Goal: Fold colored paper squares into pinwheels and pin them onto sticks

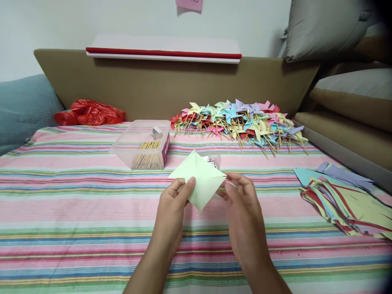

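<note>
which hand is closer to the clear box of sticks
Left. The left hand pinches the green paper square just below and to the right of the clear box. The right hand holds the paper's other side, farther right of the box.

Pinwheel pile point(241, 120), stick box point(143, 143), red bag point(90, 113)

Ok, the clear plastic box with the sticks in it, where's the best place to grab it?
Probably by the two long walls of the clear plastic box, coming from above. It sits flat on the striped cloth with its top open, sticks lying low inside. Both hands are on the green paper.
</note>
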`<state>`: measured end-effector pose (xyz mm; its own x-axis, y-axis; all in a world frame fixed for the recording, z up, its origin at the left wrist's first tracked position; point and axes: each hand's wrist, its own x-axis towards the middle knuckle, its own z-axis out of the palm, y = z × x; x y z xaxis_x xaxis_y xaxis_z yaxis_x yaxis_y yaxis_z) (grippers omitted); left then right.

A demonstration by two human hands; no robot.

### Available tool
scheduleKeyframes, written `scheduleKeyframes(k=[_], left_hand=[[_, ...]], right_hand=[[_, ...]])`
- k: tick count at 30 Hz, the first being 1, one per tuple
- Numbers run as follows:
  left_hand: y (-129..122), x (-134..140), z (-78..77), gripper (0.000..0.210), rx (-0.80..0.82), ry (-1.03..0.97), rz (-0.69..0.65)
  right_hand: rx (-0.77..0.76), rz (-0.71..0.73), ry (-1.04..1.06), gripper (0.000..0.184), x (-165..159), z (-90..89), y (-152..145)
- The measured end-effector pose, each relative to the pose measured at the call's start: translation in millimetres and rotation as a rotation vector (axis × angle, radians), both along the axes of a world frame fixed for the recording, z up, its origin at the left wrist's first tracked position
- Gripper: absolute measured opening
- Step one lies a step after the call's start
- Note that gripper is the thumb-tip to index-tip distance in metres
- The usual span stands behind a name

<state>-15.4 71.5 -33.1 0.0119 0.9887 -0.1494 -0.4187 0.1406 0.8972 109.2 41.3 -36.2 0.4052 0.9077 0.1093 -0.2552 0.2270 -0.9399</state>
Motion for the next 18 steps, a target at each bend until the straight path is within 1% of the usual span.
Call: scheduleKeyframes(k=[2, 4, 5, 7, 10, 14, 16, 18], left_hand=[[3, -4, -0.3, 0.025, -0.033, -0.040, 0.015], [5, -7, 0.0, 0.023, -0.051, -0.075, 0.021], [5, -8, 0.2, 0.023, -0.056, -0.090, 0.025], [5, -10, 0.2, 0.023, -0.062, -0.110, 0.029], [5, -10, -0.7, 0.025, -0.060, -0.111, 0.023], [5, -8, -1.1, 0.027, -0.053, -0.094, 0.007], [5, -7, -0.5, 0.027, -0.037, -0.049, -0.009], [4, -6, 0.2, 0.027, -0.006, 0.015, -0.024]], right_hand=[[0.134, -0.056, -0.341, 0.019, 6, -2.0, -1], [0.269, -0.063, -0.728, 0.020, 11, -3.8, -2], [0.320, -0.056, -0.884, 0.021, 14, -4.5, -2], [0.390, -0.037, -1.085, 0.024, 18, -5.9, -1], [0.451, -0.014, -1.175, 0.022, 22, -7.3, 1], [0.453, 0.012, -1.140, 0.014, 23, -7.0, 3], [0.399, 0.031, -1.064, 0.013, 22, -6.3, 2], [0.287, 0.063, -0.926, 0.010, 20, -5.9, 2]])
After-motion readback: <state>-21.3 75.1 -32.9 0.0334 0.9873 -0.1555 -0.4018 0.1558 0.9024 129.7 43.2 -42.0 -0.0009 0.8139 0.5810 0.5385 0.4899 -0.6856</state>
